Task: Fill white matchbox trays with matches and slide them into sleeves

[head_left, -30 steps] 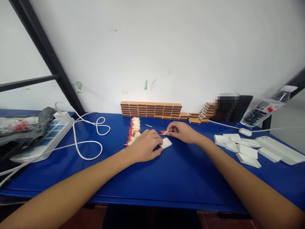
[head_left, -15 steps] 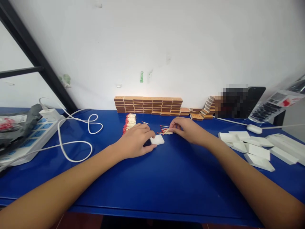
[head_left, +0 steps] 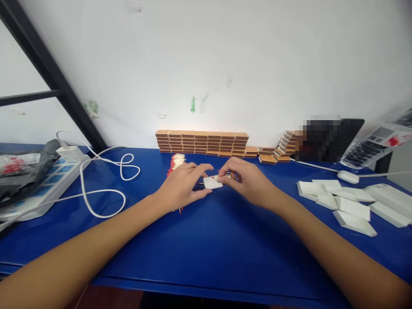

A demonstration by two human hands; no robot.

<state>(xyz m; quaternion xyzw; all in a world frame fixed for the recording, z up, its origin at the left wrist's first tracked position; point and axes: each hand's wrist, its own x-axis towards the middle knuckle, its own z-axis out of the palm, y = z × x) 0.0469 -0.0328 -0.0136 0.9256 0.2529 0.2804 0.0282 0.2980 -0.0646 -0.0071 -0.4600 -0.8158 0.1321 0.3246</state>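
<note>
A small white matchbox tray [head_left: 212, 183] lies between my hands on the blue table. My left hand [head_left: 183, 186] is at its left side, thumb by the near edge and index finger raised apart from it. My right hand [head_left: 249, 182] has thumb and fingers pinched at the tray's right end. A red match head [head_left: 213, 177] shows over the tray by those fingertips; most of that match is hidden. Behind my left hand lies a pile of red-tipped matches [head_left: 178, 161], partly covered. A few more matches show behind my right fingers.
Stacked matchboxes [head_left: 201, 142] line the wall, with tilted ones [head_left: 283, 146] further right. White trays [head_left: 352, 208] lie at right, near a white cable and a bottle [head_left: 370, 148]. On the left are a power strip [head_left: 48, 184] and a looped white cable [head_left: 103, 191].
My right hand has moved left from the small group of matches to the tray, bringing a match. My left fingers have spread. The tray sits slightly farther away. The view has shifted a little.
</note>
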